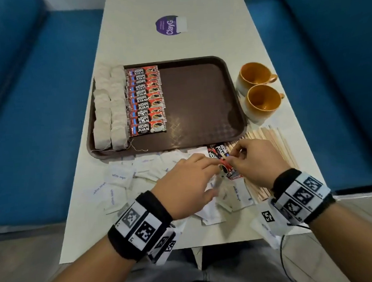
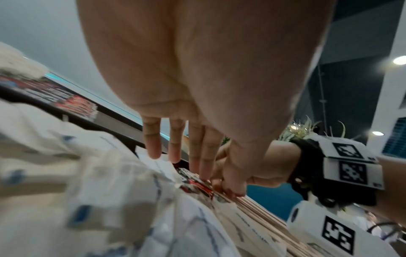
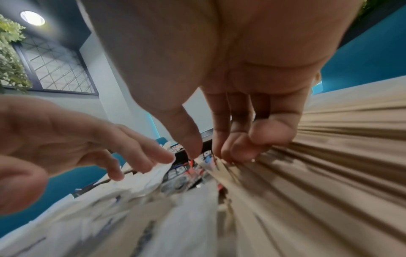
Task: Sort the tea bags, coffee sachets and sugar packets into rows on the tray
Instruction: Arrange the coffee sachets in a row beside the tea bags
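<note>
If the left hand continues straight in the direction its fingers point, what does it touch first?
Most likely the loose coffee sachets just beyond the fingertips of the left hand, which the right hand is already picking at; depth is unclear.

- Right hand [image 3: 219, 107] reaches down, fingers curled, thumb and fingertips at a red sachet [image 3: 206, 156].
- Left hand [image 3: 66, 139] beside it, fingers straight, touching white packets [image 3: 136, 191].
- Wooden sticks [image 3: 329, 173] lie under the right hand.

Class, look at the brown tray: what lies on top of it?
On the tray: two rows of tea bags at its left, then a row of coffee sachets. No sugar packets. What lies under the overlapping sachets is hidden.
</note>
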A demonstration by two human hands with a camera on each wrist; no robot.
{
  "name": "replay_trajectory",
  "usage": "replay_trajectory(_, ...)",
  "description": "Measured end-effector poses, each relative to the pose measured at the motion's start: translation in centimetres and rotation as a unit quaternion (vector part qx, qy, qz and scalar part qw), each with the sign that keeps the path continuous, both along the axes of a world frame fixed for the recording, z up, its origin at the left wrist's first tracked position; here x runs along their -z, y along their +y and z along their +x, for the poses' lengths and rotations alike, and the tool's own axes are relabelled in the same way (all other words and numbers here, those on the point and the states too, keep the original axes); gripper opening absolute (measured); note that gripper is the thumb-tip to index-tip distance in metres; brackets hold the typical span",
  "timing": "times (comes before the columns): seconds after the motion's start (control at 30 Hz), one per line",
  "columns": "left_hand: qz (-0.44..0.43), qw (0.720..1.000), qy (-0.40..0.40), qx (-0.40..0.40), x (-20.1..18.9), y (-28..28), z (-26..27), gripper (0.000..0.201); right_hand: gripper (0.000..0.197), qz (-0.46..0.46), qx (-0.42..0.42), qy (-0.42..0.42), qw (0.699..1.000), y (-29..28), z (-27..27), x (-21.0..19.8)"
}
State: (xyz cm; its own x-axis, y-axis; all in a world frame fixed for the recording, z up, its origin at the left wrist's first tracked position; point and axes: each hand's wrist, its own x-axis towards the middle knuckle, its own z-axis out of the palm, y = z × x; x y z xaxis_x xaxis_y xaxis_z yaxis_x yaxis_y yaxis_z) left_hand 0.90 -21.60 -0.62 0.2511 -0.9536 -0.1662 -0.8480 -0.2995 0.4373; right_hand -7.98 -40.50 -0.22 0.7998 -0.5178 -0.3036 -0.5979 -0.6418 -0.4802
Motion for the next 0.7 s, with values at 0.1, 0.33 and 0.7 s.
replay_trajectory(0.1,0.063,0.997,-0.034,0.012,0.1,-1.0,-0.5,0.042,0.020,-0.024,0.001,-0.007,1.000,0.1,0.6,0.5)
replay_trajectory(0.33,0.058,0.998,-0.033,-0.008,0.3,-0.7,0.1,0.041,0.019,-0.009,0.012,0.005,1.000,0.1,1.8,0.5)
replay_trajectory(0.7,0.035,0.999,-0.035,-0.006,0.6,-0.9,0.2,0.037,0.020,0.040,-0.159,0.106,0.981,-1.6,-4.6,-6.6)
